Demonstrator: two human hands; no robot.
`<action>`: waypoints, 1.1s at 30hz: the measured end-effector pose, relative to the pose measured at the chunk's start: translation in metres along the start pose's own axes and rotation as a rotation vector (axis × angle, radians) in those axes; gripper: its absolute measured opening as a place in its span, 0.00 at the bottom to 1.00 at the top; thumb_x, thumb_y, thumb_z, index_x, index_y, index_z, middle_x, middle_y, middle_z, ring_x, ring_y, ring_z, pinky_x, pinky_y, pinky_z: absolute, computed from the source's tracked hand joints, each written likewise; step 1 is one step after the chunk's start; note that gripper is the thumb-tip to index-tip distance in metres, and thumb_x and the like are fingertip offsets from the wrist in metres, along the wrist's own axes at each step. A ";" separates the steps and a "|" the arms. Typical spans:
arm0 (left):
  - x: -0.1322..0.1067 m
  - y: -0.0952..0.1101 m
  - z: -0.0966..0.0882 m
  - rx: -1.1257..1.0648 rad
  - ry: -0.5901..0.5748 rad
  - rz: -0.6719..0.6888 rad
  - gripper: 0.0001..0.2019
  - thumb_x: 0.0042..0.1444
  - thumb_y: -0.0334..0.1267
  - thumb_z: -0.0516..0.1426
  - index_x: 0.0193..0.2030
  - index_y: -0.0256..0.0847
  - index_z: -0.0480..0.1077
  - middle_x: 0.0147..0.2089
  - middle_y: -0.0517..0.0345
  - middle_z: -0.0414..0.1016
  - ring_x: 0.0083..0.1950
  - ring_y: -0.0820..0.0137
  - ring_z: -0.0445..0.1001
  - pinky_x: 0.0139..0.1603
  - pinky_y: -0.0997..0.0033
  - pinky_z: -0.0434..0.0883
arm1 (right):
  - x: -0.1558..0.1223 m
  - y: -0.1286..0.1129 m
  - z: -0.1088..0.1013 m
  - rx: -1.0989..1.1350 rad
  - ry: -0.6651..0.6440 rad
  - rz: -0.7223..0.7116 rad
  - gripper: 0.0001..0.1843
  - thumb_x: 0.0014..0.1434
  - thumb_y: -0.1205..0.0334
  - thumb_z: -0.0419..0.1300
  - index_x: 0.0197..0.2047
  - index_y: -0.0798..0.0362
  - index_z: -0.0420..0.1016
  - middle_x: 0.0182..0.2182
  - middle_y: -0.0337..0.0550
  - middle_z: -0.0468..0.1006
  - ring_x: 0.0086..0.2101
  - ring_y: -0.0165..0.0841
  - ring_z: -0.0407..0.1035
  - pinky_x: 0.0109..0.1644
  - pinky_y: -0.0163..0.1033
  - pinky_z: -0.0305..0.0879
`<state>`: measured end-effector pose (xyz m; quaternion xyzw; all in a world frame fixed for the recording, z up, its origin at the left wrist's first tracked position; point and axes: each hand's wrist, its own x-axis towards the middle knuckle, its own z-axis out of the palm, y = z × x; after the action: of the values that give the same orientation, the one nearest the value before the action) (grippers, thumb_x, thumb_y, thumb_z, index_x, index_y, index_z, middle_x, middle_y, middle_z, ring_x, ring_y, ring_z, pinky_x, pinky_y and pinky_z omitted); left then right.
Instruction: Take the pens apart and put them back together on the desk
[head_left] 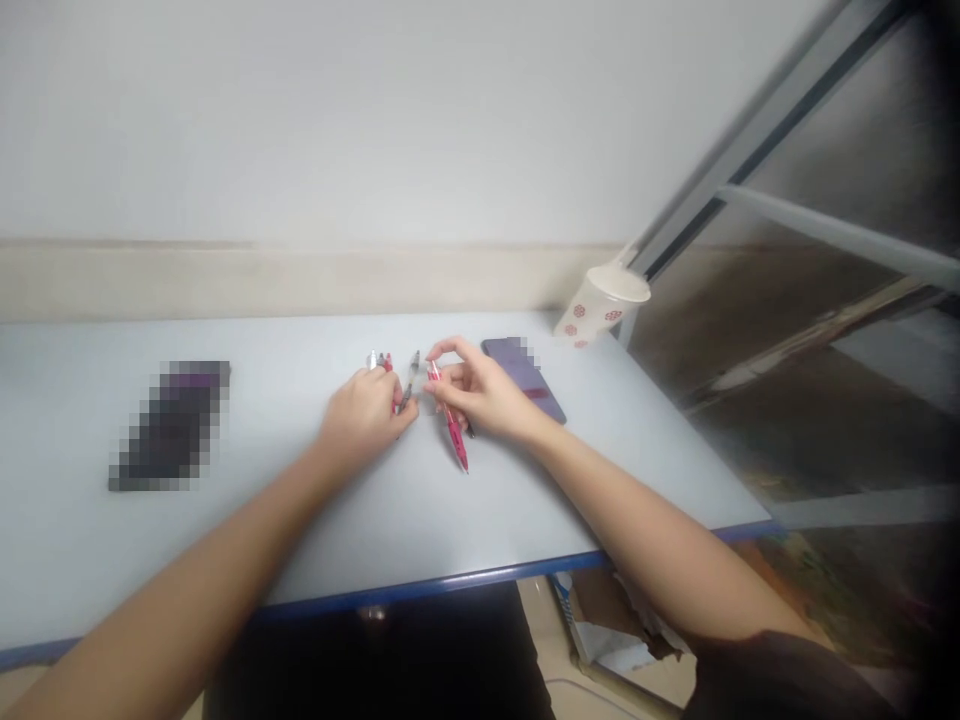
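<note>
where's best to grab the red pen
Probably the upper barrel, where the right hand pinches the red pen, coming from above and the right. The pen is slim and slants down toward the person, so a finger-and-thumb pinch suits it. The left hand sits close on its left, making that side tighter.

A flower-printed paper cup (602,305) stands beside a purple phone (523,378); a pixelated dark object (169,425) lies far left.

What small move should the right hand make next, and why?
Perhaps the right hand should lift the red pen slightly off the table, because its fingers pinch that pen near its upper end, and the dark pen sits close beside it.
</note>
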<state>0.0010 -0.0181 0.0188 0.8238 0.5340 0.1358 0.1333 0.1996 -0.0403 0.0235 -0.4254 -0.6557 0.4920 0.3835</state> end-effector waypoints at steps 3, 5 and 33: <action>-0.001 -0.002 -0.001 -0.006 0.003 0.018 0.13 0.62 0.39 0.58 0.28 0.44 0.61 0.37 0.52 0.76 0.42 0.58 0.74 0.38 0.62 0.62 | -0.001 -0.002 -0.003 -0.010 0.008 0.005 0.15 0.68 0.54 0.64 0.52 0.47 0.66 0.20 0.26 0.69 0.17 0.26 0.63 0.21 0.31 0.62; -0.002 -0.004 -0.001 -0.023 0.005 0.027 0.12 0.61 0.38 0.58 0.28 0.44 0.61 0.37 0.52 0.76 0.43 0.58 0.75 0.38 0.63 0.62 | -0.001 -0.006 -0.004 -0.016 0.037 0.011 0.15 0.68 0.54 0.65 0.51 0.48 0.65 0.21 0.27 0.70 0.17 0.26 0.62 0.21 0.31 0.63; 0.000 -0.028 -0.010 -0.254 0.035 0.092 0.17 0.59 0.36 0.55 0.20 0.46 0.57 0.25 0.56 0.72 0.36 0.60 0.73 0.38 0.64 0.66 | 0.030 -0.005 -0.019 0.047 0.063 -0.016 0.21 0.65 0.48 0.67 0.53 0.49 0.65 0.25 0.32 0.76 0.22 0.28 0.66 0.24 0.33 0.61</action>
<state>-0.0269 -0.0063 0.0181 0.8214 0.4764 0.2228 0.2208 0.2059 -0.0068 0.0354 -0.4262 -0.6349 0.4906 0.4177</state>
